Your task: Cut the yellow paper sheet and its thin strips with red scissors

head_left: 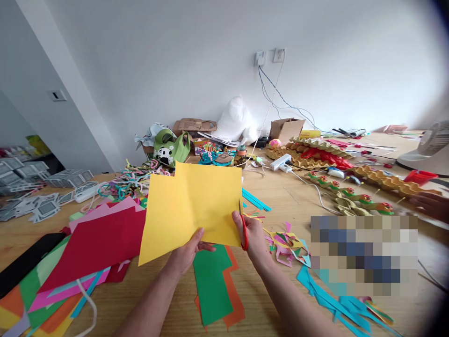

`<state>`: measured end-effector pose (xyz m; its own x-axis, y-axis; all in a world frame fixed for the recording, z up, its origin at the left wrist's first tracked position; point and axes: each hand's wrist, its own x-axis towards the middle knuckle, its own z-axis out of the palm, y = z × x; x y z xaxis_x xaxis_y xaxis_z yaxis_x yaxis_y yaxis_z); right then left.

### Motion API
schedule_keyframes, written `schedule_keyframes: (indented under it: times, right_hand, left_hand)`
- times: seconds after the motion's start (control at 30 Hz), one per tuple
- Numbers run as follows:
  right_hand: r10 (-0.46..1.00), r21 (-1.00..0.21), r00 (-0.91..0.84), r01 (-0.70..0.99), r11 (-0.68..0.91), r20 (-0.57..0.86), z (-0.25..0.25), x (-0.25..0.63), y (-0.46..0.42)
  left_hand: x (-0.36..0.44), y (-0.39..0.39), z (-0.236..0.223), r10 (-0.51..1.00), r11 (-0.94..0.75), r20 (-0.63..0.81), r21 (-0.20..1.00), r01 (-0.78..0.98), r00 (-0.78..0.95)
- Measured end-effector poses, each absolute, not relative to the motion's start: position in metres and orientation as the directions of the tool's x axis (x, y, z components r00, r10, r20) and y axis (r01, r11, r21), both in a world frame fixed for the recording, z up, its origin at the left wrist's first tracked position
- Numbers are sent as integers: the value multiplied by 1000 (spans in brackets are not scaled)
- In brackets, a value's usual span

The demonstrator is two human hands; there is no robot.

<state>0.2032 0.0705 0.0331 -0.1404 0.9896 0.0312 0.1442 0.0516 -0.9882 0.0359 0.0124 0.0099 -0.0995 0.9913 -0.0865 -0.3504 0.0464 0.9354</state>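
Note:
A large sheet of yellow paper [194,201] with a notch at its top left is held up over the table. My left hand [189,250] pinches its lower edge, thumb in front and fingers behind. In my right hand [253,236] is a pair of scissors with red handles [245,232]; the hand is closed around them at the sheet's right edge. The dark blade points up along that edge. Beneath, a green paper piece [213,285] lies on top of an orange paper piece [234,299], both with stepped outlines.
Stacked coloured sheets [94,238] and a black phone-like object [31,260] lie left. Paper scraps [286,243] and blue strips [329,299] lie right. Behind are a green panda bag [171,149], a power strip [280,162] and egg-tray strips [389,180]. Another person's hand [426,203] shows far right.

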Motion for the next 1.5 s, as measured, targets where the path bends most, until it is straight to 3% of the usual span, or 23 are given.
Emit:
schedule_keyframes:
  times: [0.83, 1.5]
  right_hand:
    - [990, -989, -124, 124, 79, 63, 26, 202, 71]
    - [985, -997, -172, 74, 23, 10, 43, 207, 70]
  left_hand:
    - [36, 13, 9, 991, 51, -92, 936, -349, -101]
    - [35, 14, 3, 991, 59, -98, 934, -352, -95]
